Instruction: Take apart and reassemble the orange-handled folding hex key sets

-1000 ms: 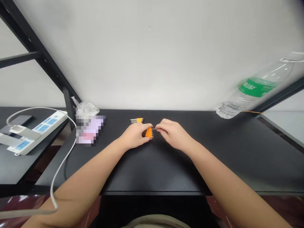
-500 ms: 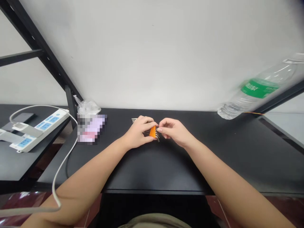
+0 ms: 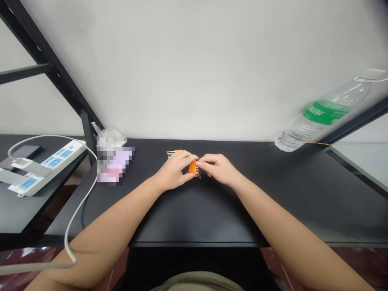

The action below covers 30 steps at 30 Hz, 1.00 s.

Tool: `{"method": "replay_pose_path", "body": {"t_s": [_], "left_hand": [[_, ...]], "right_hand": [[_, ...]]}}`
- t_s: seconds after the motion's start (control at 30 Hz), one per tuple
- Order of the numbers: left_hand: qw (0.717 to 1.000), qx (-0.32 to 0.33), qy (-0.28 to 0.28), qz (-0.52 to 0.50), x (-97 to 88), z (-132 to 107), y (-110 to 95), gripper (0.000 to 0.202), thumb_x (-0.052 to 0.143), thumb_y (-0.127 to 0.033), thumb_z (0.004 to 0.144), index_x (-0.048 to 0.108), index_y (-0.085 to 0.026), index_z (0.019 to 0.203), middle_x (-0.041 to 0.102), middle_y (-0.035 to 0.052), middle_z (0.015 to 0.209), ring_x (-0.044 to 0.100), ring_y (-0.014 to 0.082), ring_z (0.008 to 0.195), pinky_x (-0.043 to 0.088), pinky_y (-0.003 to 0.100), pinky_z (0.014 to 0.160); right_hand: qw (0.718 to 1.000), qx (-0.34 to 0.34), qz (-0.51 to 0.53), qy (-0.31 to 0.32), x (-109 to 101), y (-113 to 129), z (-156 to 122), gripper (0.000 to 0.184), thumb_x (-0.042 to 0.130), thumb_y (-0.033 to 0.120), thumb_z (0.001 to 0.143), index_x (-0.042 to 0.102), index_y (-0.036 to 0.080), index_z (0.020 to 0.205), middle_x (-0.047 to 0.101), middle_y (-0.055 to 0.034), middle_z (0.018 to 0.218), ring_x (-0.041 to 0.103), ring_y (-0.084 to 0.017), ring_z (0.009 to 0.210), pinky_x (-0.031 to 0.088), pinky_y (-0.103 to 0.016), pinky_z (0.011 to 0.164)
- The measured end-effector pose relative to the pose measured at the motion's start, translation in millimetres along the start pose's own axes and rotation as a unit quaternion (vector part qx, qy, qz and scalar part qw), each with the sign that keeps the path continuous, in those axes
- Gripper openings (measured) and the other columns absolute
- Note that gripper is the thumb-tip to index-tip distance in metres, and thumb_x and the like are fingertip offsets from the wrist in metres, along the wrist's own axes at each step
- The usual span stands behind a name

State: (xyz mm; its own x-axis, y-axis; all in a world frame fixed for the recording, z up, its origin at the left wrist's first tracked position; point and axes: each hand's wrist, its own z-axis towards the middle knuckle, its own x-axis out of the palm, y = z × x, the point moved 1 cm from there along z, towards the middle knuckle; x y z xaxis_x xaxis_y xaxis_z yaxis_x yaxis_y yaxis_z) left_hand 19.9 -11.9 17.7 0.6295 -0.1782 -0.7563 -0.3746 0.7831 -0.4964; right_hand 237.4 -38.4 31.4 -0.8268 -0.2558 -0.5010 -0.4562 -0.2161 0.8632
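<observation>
Left hand (image 3: 174,173): fingers are gripping the orange key holder (image 3: 192,166) at centre frame, just above the black table (image 3: 212,210).
Right hand (image 3: 218,169): fingertips are pinching the metal keys (image 3: 198,173).
Change: the gap between the hands is closing compared with a second ago, so handling of the keys is probably continuing.
Second key set (image 3: 173,153): is lying behind the left hand.

Bright, even light falls from above; the dark counter (image 3: 212,210) shows faint sheen and soft shadows. Edges bow with wide-angle distortion, and the bottle (image 3: 324,115) smears.
</observation>
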Motion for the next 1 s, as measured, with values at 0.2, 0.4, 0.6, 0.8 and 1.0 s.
{"method": "replay_pose_path", "body": {"t_s": [0.2, 0.4, 0.6, 0.8, 1.0], "left_hand": [[0.999, -0.032, 0.011, 0.031, 4.0, -3.4, 14.4, 0.058, 0.064, -0.027, 0.093, 0.048, -0.023, 0.148, 0.061, 0.0108, 0.124, 0.057, 0.0261, 0.114, 0.05, 0.043, 0.102], [0.997, -0.049, 0.018, 0.058, 6.3, -2.4, 20.5, 0.071, 0.066, -0.027, 0.091, 0.039, -0.022, 0.157, 0.064, 0.0108, 0.123, 0.059, 0.0272, 0.113, 0.049, 0.045, 0.103], [0.997, -0.075, 0.012, 0.034, 5.7, -2.4, 19.2, 0.064, 0.071, -0.027, 0.087, 0.05, -0.025, 0.147, 0.065, 0.006, 0.135, 0.06, 0.0255, 0.121, 0.049, 0.043, 0.108], [0.998, -0.056, -0.007, 0.03, 2.4, -0.5, 14.9, 0.048, 0.072, -0.024, 0.086, 0.061, -0.022, 0.133, 0.071, 0.0049, 0.125, 0.063, 0.0229, 0.109, 0.052, 0.041, 0.103], [0.998, -0.053, -0.028, 0.025, 3.5, -1.1, 12.1, 0.048, 0.074, -0.025, 0.085, 0.062, -0.022, 0.131, 0.072, 0.0051, 0.122, 0.064, 0.0223, 0.107, 0.054, 0.038, 0.096]], "right_hand": [[0.939, 0.017, -0.34, 0.056, -13.9, -11.9, -6.5, 0.024, 0.07, 0.041, 0.088, 0.071, 0.02, 0.099, 0.066, -0.007, 0.101, 0.06, -0.018, 0.078, 0.042, -0.028, 0.066], [0.885, 0.06, -0.452, 0.092, -0.2, -16.3, -1.7, 0.007, 0.057, 0.016, 0.087, 0.063, 0.019, 0.085, 0.067, -0.0086, 0.094, 0.061, -0.02, 0.077, 0.038, -0.03, 0.062], [0.929, 0.03, -0.366, 0.054, -3.8, -10.8, -1.5, 0.006, 0.058, 0.014, 0.082, 0.058, 0.02, 0.08, 0.066, -0.0028, 0.081, 0.056, -0.017, 0.068, 0.037, -0.028, 0.062], [0.975, -0.104, -0.194, -0.036, -14.0, -3.0, -4.2, 0.008, 0.056, 0.016, 0.088, 0.062, 0.021, 0.089, 0.064, -0.0002, 0.082, 0.056, -0.015, 0.069, 0.043, -0.027, 0.066], [0.972, -0.134, -0.187, -0.043, -9.8, 2.5, -6.4, 0.019, 0.055, 0.012, 0.09, 0.07, 0.021, 0.098, 0.064, -0.0024, 0.087, 0.057, -0.014, 0.071, 0.044, -0.028, 0.068]]}}
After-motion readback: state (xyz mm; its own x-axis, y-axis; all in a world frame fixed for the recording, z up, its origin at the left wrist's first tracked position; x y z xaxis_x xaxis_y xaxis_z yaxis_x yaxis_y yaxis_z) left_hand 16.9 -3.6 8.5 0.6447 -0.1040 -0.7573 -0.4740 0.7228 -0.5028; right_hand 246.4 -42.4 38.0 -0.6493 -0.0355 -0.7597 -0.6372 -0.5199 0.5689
